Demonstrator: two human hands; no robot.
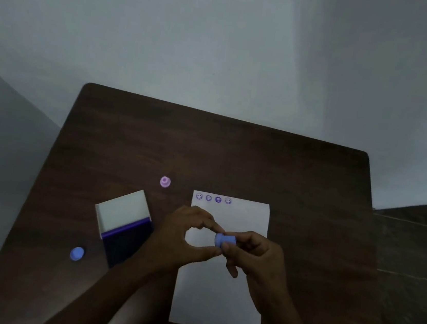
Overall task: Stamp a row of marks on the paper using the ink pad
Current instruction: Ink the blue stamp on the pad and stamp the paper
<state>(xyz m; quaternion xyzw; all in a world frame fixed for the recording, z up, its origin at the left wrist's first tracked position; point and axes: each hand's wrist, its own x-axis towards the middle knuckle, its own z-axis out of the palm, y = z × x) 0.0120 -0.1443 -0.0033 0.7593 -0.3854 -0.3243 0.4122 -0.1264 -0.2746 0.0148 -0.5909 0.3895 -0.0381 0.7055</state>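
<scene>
On the dark brown wooden counter (234,159), furthest left, a small round blue plastic cap (77,253) lies by itself, near the counter's left edge and apart from the work; it is probably the cover taken off a stamp and set out of the way. Next comes the open ink pad case (125,227), its pale lid folded back and the dark purple pad facing up, just beside the paper so a stamp can be loaded with a short reach. Beyond it a small round pink plastic stamp (165,181) stands unused.

The left hand (184,236) curls its thumb and forefinger towards the end of a small blue cylindrical plastic stamp (225,240), while the right hand (257,253) pinches the stamp's body in its fingers (228,248), holding it sideways above the white rectangular paper sheet (217,297). Whether the left fingers actually touch it I cannot tell. Held like this, the stamp seems to be being adjusted or checked, not pressed.

Along the sheet's top edge runs a row of four purple smiley marks (213,198), starting at the left corner, with room left to the right.
</scene>
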